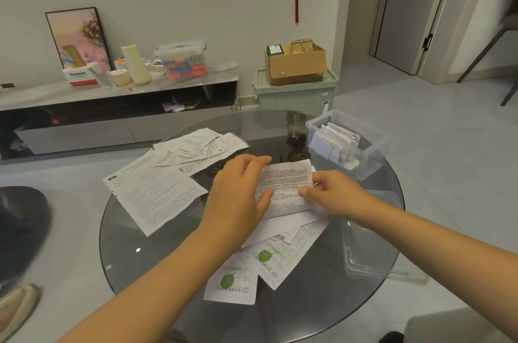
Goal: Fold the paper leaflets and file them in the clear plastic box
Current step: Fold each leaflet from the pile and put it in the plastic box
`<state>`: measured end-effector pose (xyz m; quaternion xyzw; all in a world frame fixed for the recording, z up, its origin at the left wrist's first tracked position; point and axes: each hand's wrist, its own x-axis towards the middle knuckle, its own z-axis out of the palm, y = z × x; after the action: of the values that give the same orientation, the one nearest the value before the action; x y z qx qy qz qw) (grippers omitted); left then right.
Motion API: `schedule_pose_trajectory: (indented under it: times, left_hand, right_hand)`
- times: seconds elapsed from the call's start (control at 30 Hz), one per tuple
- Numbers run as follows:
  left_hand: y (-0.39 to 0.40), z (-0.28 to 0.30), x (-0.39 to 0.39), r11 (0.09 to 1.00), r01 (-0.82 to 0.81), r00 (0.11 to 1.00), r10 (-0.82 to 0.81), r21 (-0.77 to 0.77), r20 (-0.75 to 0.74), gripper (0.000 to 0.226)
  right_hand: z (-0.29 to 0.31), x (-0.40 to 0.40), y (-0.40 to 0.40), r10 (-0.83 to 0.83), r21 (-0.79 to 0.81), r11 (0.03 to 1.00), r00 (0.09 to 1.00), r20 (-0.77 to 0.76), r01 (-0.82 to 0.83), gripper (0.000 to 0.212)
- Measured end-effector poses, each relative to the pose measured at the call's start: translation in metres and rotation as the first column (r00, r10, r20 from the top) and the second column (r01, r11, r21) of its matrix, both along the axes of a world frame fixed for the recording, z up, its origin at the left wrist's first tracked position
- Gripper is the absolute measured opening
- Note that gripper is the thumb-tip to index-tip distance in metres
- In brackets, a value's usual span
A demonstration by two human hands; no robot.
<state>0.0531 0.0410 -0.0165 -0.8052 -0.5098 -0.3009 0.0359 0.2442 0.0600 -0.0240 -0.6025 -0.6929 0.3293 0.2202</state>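
Observation:
A white printed leaflet (pixel 286 180) lies at the middle of the round glass table (pixel 157 253). My left hand (pixel 238 191) lies flat on its left edge, fingers straight and thumb on the paper. My right hand (pixel 333 194) pinches its right edge between thumb and fingers. More unfolded leaflets lie around: a large sheet (pixel 151 194) at the left, a heap (pixel 196 149) behind it, and two with green leaf prints (pixel 252 267) near me. The clear plastic box (pixel 347 143) stands at the table's far right with several folded leaflets upright inside.
The box's clear lid (pixel 370 241) lies on the table's right edge. Beyond the table are a low TV cabinet (pixel 117 107) with clutter, a green storage bin (pixel 297 90) carrying a cardboard box, and a dark cushion (pixel 19 227) at the left.

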Motion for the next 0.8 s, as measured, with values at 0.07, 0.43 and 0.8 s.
schedule_pose_trajectory:
  times: [0.07,0.43,0.8]
  left_hand:
    - [0.004,-0.009,0.001,1.000,-0.023,0.996,0.023,0.008,-0.087,0.061]
    - [0.010,-0.032,0.001,0.923,0.034,0.950,-0.149,-0.383,-0.275,0.047]
    - [0.016,-0.026,-0.003,0.961,0.041,0.941,-0.129,-0.273,-0.313,0.030]
  right_hand:
    - [-0.002,0.000,0.001,-0.033,-0.010,0.999,0.999,-0.024,0.033,0.026]
    - [-0.021,-0.002,0.006,0.032,0.136,0.988,0.951,0.308,-0.077,0.075]
    - [-0.022,0.004,0.010,0.201,0.196,0.922,0.845,0.496,-0.335,0.027]
